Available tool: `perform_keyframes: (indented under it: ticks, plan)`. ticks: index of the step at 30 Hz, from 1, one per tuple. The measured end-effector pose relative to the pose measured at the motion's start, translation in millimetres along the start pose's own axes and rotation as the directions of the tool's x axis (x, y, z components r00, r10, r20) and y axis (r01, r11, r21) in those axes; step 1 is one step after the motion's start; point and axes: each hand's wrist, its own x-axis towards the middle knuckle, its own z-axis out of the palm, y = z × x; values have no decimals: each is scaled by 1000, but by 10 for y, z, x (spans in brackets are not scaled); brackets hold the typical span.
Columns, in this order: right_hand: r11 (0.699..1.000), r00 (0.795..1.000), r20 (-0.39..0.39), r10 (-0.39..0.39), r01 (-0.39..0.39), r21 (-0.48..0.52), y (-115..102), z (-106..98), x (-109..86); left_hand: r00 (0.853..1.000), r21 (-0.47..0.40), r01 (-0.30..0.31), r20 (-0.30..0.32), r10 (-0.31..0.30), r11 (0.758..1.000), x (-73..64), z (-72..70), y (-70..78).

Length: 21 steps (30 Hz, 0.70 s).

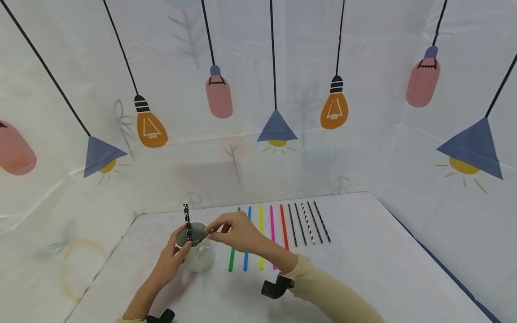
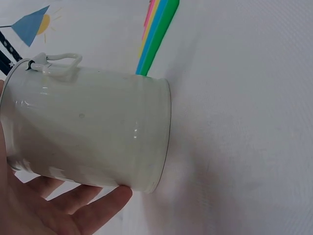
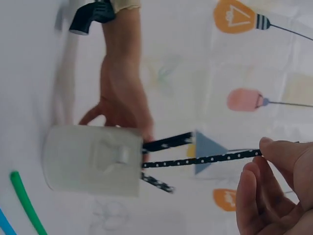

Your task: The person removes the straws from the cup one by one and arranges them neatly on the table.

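A small white metal pail (image 1: 200,260) with a handle stands at the left of the table. My left hand (image 1: 168,262) holds it from the left side, fingers along its wall in the left wrist view. Between thumb and fingertips, my right hand (image 1: 240,232) pinches the upper end of a black straw with white dots (image 3: 205,159). That straw's lower end is hidden inside the pail. Another black-and-white patterned straw (image 1: 187,222) sticks up from the rim near my left thumb. A third dotted straw (image 3: 159,183) leans out of the pail in the right wrist view.
Right of the pail, a row of straws lies on the white table (image 1: 363,269): green (image 1: 231,261), blue (image 1: 245,261), yellow (image 1: 260,217), pink (image 1: 272,220), red (image 1: 284,226), then several black-and-white ones (image 1: 313,224). A lamp-printed sheet (image 1: 250,175) hangs behind.
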Motion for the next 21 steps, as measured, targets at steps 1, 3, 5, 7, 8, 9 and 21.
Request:
perform_keyframes:
  ticks: [1, 3, 5, 7, 8, 9, 21]
  plan:
    - [1000, 1000, -9, -4, 4, 14, -26, -55, -19, 1000, -1, 0, 2, 0, 1000, 0, -2, 9]
    - [999, 1000, -31, 3, -2, 40, -128, -177, -62, 1000, -2, 1, 0, -1, 1000, 7, -1, 0]
    - [996, 998, -48, 28, -23, 89, -270, -304, -115, 1000, -6, -2, 5, 2, 1000, 11, -4, -11]
    - [989, 997, -62, 50, -41, 139, -395, -424, -164, 1000, -8, 0, 11, 0, 1000, 14, -11, -22]
    - [987, 996, -69, 60, -49, 155, -455, -481, -187, 1000, -8, 4, 12, -4, 1000, 16, -14, -31]
    - [984, 995, -74, 68, -55, 172, -501, -538, -209, 1000, -11, 9, 16, -8, 1000, 14, -21, -27]
    - [968, 978, -192, 85, -35, 248, 20, -991, -361, 1000, -33, 13, 19, -12, 999, 37, 3, -51]
